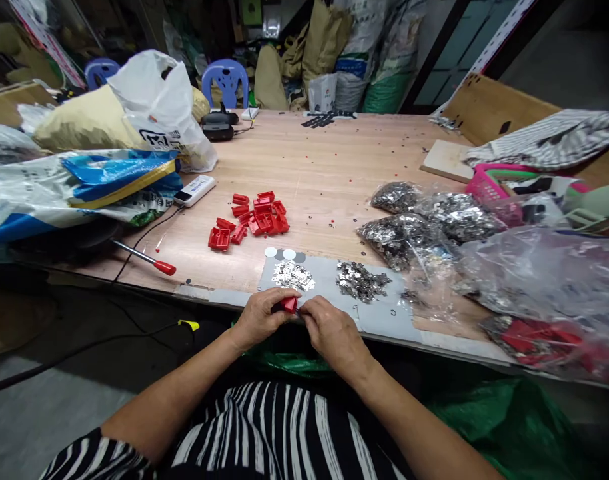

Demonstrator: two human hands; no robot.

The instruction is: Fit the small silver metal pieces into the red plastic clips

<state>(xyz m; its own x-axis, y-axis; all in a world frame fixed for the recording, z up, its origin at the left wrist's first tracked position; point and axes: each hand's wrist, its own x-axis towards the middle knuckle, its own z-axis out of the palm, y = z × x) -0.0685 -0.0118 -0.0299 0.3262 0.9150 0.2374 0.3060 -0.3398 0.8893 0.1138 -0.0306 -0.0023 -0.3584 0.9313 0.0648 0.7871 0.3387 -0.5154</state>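
Observation:
My left hand (265, 313) is closed around a small red plastic part (289, 305) at the table's front edge. Close against its right side, my right hand (333, 333) has its thumb and fingers pinched together; what they hold, if anything, is too small to name. Just beyond the hands, a pile of small shiny metal pieces (293, 275) lies on a grey sheet (329, 267). To its right sits a darker pile of metal pieces (363, 282). Several more red plastic parts (263, 217) are heaped on the table, farther off and to the left.
Clear bags of metal pieces (402, 237) and a pink basket (487, 181) crowd the right side. At left lie plastic sacks (79, 183), a white power bank (195, 191) with a cable, and a red-tipped lever (163, 267). A green bag (514, 427) hangs below the table edge.

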